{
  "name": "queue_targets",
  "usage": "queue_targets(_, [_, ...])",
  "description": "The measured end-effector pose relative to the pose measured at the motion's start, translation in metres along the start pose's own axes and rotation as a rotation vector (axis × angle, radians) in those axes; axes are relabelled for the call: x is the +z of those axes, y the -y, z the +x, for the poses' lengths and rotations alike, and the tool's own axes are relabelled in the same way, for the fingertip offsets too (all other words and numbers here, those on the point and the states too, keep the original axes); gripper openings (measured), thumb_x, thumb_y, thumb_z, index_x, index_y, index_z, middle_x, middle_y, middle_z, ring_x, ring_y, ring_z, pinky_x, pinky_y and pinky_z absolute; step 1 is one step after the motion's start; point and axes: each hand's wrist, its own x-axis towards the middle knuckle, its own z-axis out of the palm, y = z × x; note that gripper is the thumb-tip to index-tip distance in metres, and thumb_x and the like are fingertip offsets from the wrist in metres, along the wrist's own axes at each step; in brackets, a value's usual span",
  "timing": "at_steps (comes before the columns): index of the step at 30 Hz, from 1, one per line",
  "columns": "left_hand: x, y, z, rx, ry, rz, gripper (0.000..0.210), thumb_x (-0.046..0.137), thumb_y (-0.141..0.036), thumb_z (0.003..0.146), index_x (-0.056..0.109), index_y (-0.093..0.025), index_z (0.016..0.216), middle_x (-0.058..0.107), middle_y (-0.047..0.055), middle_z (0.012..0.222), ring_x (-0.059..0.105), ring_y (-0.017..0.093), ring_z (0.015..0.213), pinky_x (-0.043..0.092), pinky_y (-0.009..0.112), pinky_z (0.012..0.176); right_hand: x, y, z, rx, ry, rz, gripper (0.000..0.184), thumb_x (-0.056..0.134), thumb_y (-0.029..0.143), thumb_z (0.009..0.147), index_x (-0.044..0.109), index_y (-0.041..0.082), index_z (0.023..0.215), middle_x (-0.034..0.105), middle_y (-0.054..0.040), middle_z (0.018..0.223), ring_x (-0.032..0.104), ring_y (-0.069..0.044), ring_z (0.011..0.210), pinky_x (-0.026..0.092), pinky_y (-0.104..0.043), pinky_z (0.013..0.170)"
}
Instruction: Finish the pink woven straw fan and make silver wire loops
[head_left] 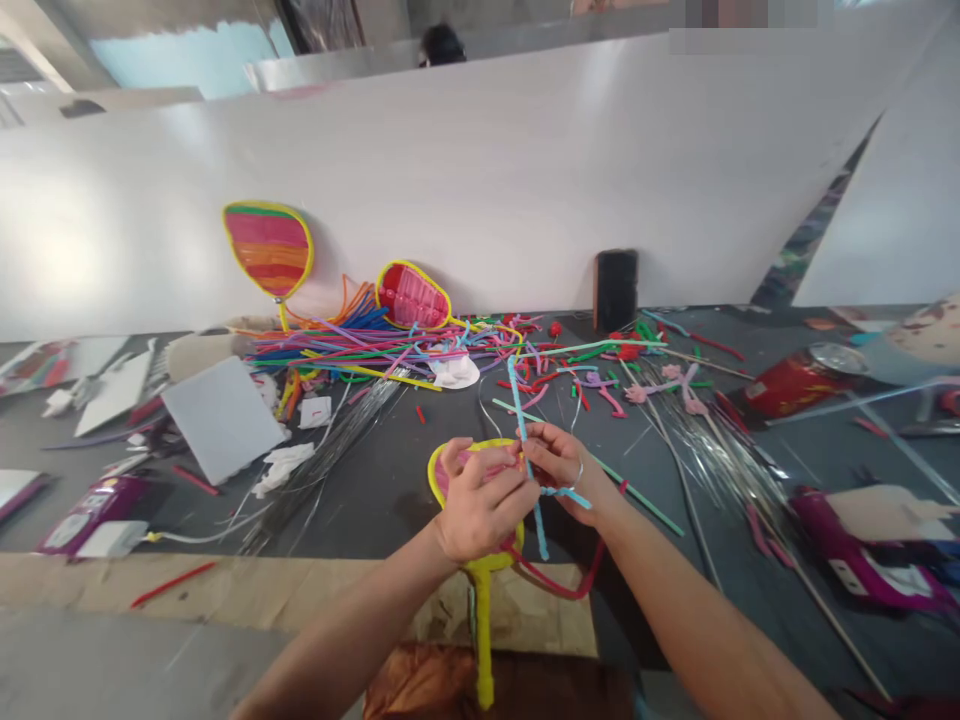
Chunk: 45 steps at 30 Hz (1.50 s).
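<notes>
The right hand (562, 470) had its fingertips pinched on a light-blue, fuzzy pipe cleaner (515, 390), whose ends extended above and below the fingers. The left hand (487, 505) curled its fingers beside it; whether they gripped could not be told. Beneath was a yellow-rimmed, pink-faced paddle (484, 620). Rightward, a red metal drink can (787, 384) hid its contents.
</notes>
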Motion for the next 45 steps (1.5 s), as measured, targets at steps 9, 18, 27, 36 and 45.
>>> queue_targets(9, [0.007,0.002,0.001,-0.093,0.031,-0.095,0.019,0.052,-0.015,0.087,0.063,-0.028,0.078,0.07,-0.006,0.076,0.054,0.015,0.089,0.025,0.043,0.094,0.005,-0.003,-0.004,0.018,-0.041,0.175,0.035,0.077,0.035,0.063,0.056,0.022,0.088,0.068,-0.0015,0.092,0.054,-0.009,0.057,0.04,-0.022,0.051])
queue_targets(18, [0.005,0.019,-0.001,-0.19,0.095,-0.117,0.014,0.058,-0.013,0.082,0.065,-0.026,0.079,0.07,-0.003,0.077,0.051,0.019,0.093,0.027,0.043,0.092,0.003,-0.01,0.001,0.003,-0.13,0.231,0.044,0.081,0.029,0.058,0.054,0.024,0.093,0.067,0.0023,0.082,0.059,-0.011,0.06,0.046,-0.026,0.058])
queue_targets(27, [-0.001,0.021,-0.009,-0.178,0.234,-0.113,0.017,0.055,-0.01,0.081,0.064,-0.024,0.078,0.07,-0.002,0.077,0.052,0.019,0.097,0.027,0.041,0.091,0.0,-0.015,0.0,0.043,-0.117,0.124,0.044,0.081,0.033,0.057,0.053,0.021,0.089,0.059,0.0051,0.068,0.054,-0.01,0.056,0.042,-0.023,0.054])
queue_targets(36, [-0.031,0.032,-0.006,-0.191,0.082,-0.051,0.021,0.054,-0.007,0.08,0.064,-0.025,0.077,0.07,-0.004,0.074,0.056,0.018,0.092,0.027,0.042,0.092,0.008,-0.011,-0.006,0.076,0.002,-0.171,0.041,0.073,0.031,0.065,0.052,0.022,0.099,0.059,0.0043,0.072,0.053,-0.009,0.057,0.043,-0.022,0.049])
queue_targets(45, [-0.058,0.05,-0.001,-0.295,-0.123,0.055,0.016,0.06,-0.011,0.079,0.059,-0.022,0.068,0.068,-0.004,0.066,0.057,0.018,0.086,0.034,0.038,0.085,0.003,-0.005,-0.063,0.279,0.081,-0.686,0.009,0.056,0.028,0.076,0.05,0.02,0.076,0.057,0.0041,0.063,0.058,-0.012,0.049,0.046,-0.023,0.044])
